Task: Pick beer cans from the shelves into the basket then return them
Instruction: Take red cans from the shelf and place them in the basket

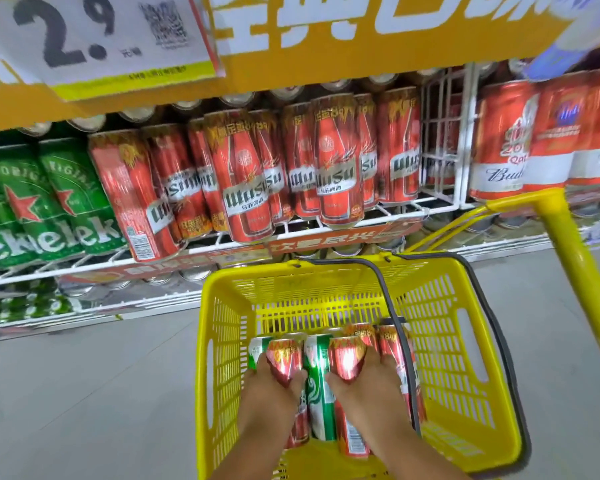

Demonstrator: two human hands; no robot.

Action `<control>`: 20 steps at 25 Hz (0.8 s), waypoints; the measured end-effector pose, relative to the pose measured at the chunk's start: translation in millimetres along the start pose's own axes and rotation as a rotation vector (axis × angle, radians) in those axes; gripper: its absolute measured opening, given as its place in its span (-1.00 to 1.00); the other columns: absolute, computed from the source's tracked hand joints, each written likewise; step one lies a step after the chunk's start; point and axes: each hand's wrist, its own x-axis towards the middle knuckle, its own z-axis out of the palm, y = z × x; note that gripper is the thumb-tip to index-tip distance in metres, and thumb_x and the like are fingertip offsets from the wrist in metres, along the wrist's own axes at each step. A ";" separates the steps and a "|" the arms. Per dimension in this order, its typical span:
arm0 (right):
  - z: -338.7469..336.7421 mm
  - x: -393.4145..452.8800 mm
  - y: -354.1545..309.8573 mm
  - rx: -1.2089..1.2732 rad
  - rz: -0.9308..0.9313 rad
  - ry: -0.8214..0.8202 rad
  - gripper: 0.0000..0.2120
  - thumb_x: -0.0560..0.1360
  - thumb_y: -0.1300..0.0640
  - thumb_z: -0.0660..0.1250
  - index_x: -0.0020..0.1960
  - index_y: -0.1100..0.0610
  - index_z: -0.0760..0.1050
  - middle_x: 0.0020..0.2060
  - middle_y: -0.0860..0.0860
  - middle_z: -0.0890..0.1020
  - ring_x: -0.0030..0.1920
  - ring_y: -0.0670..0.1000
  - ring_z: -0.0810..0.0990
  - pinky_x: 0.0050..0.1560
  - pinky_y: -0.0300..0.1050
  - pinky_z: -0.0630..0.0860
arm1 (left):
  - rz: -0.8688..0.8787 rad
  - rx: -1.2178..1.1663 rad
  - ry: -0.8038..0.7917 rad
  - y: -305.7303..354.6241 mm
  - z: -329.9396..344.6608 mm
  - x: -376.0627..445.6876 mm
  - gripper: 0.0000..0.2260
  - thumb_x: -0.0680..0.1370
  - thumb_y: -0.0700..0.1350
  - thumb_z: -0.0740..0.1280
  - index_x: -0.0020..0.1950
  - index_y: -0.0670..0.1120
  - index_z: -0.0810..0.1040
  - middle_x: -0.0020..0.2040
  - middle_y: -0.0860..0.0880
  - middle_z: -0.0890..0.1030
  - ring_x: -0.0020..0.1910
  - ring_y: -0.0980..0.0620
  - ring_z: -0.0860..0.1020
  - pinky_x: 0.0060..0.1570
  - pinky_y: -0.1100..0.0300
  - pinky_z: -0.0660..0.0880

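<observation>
Our left hand [274, 382] wraps a red Wusu can [284, 358] and our right hand [368, 379] wraps another red Wusu can [347, 358], both deep inside the yellow shopping basket [222, 341]. A green-and-white can [320, 382] lies between them, with more red cans [394, 348] at right. The basket's grey handle [406, 344] drapes across them. Beyond, the wire shelf [413, 211] carries rows of red Wusu cans [246, 174], green Heineken cans [32, 199] to the left and Budweiser cans [503, 143] to the right.
</observation>
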 end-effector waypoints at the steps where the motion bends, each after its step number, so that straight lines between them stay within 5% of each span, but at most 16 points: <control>1: -1.7 -0.9 -0.6 0.011 -0.008 -0.004 -0.10 0.45 -0.25 0.44 0.57 0.17 0.15 0.38 0.18 0.34 0.37 0.18 0.44 0.24 -0.04 0.49 | 0.002 -0.010 0.006 -1.1 -0.7 -1.0 -0.39 0.49 0.26 0.40 0.43 0.00 0.39 0.08 -0.05 0.50 0.04 -0.08 0.58 0.02 0.06 0.59; 15: -8.3 -15.9 -3.5 0.064 -0.157 0.024 -0.11 0.56 -0.12 0.37 0.64 0.16 -0.07 0.51 0.15 0.21 0.52 0.17 0.26 0.41 0.02 0.38 | 0.151 0.053 0.104 -8.9 -12.7 -20.9 -0.24 0.59 0.22 0.27 0.65 -0.02 -0.01 0.52 -0.09 0.28 0.48 -0.09 0.32 0.35 0.04 0.44; 20: -12.1 -27.5 -0.5 -0.036 -0.317 0.059 -0.13 0.59 -0.18 0.27 0.65 0.14 -0.15 0.61 0.12 0.03 0.62 0.12 0.03 0.54 -0.03 0.23 | 0.342 0.283 0.193 -19.5 -26.7 -29.0 -0.24 0.59 0.28 0.20 0.66 -0.02 -0.01 0.64 -0.12 0.10 0.61 -0.15 0.12 0.54 0.02 0.17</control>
